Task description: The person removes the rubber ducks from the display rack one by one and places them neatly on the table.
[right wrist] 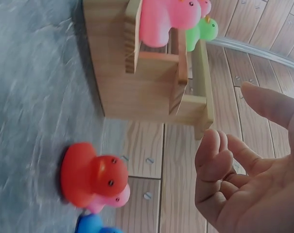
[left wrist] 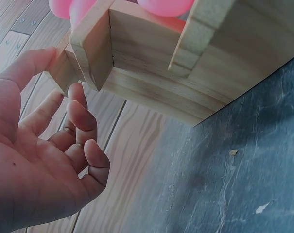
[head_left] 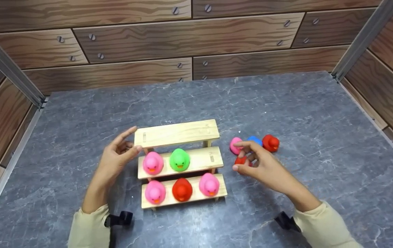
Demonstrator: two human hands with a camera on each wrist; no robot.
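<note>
A three-step wooden display stand [head_left: 177, 134] has rubber ducks on its lower two steps. My left hand [head_left: 114, 156] holds the left end of the top step between thumb and index finger, its other fingers loosely curled. On the middle step sit a pink duck [head_left: 153, 163] and a green duck [head_left: 179, 159]. The bottom step bears a pink duck [head_left: 155, 192], a red duck [head_left: 182, 189] and another pink duck [head_left: 209, 184]. My right hand [head_left: 265, 167] hovers near a loose red duck [right wrist: 91, 174], thumb and fingers apart, holding nothing.
Beyond my right hand lie a pink duck [head_left: 235, 146], a partly hidden blue duck [head_left: 254, 140] and a second red duck [head_left: 271, 143]. Wood-patterned walls [head_left: 189, 38] enclose the grey marbled tabletop [head_left: 89, 113] at the back and sides.
</note>
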